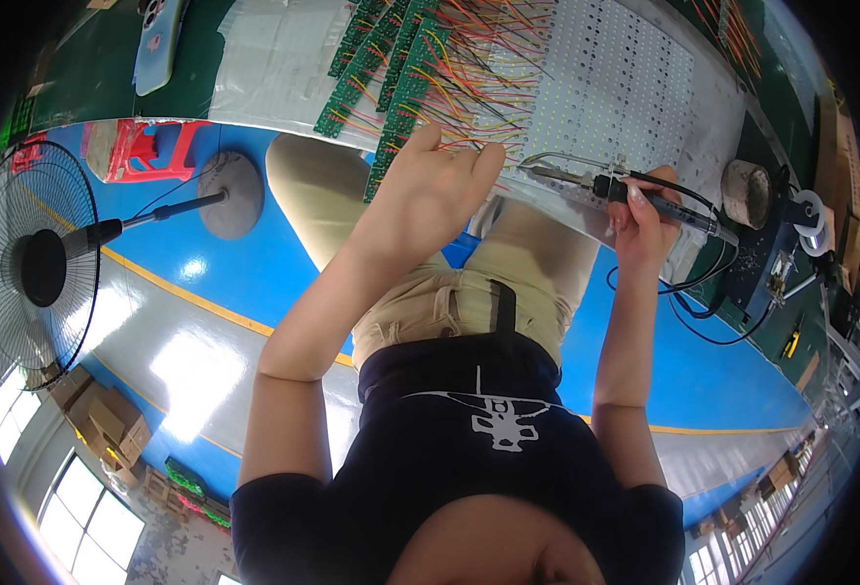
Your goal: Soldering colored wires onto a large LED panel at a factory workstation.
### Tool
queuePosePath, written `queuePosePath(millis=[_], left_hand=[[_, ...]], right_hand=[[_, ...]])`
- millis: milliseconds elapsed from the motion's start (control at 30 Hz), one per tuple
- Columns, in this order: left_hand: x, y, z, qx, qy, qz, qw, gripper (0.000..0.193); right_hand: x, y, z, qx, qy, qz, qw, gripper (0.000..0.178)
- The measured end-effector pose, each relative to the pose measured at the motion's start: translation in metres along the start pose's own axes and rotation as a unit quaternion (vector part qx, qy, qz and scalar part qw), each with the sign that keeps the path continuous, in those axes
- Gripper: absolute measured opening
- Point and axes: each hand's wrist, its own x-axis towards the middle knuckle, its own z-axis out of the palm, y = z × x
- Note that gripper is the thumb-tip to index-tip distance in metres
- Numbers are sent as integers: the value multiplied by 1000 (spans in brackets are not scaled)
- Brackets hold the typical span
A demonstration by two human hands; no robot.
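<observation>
My right hand [644, 224] grips a soldering iron [695, 218] with a black handle and a thin curved metal feed guide over its tip. The tip points left, close to the near edge of a white perforated panel [610, 88] dotted with small pale spots. My left hand [428, 200] is closed beside it, fingers curled down; whatever they pinch is hidden beneath them. Several narrow green circuit boards [412, 93] lie just beyond that hand. Red, yellow and black wires [488, 58] run from them across the panel.
At the right stand a round crusty pot [745, 193], a solder spool [810, 220] and a dark blue box [749, 268] with looping black cables. A yellow-handled tool [791, 343] lies nearby. A phone [160, 44] rests at far left. A floor fan [42, 265] and red stool [162, 148] stand left.
</observation>
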Motion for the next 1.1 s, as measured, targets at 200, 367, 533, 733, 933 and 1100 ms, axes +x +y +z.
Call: queuePosePath(millis=[200,367,533,733,933,1100], left_hand=[[1,-1,-1,-3,2,8,1000,24],[1,-2,-1,-7,-10,13,1000,28],[2,-1,-1,-13,-3,11,1000,30],[2,-1,-1,-11,-4,11,1000,28],[3,0,-3,-12,-23,4,1000,34],[1,-2,-1,-9,-31,11,999,44]], right_hand=[[0,0,0,4,-4,-2,1000,9],[0,-1,1,-1,-5,-9,1000,9],[1,-1,0,1,-10,-9,1000,9],[0,-3,2,-1,-3,-1,1000,9],[0,-2,0,4,-11,-1,1000,8],[0,-2,0,3,-7,3,1000,8]])
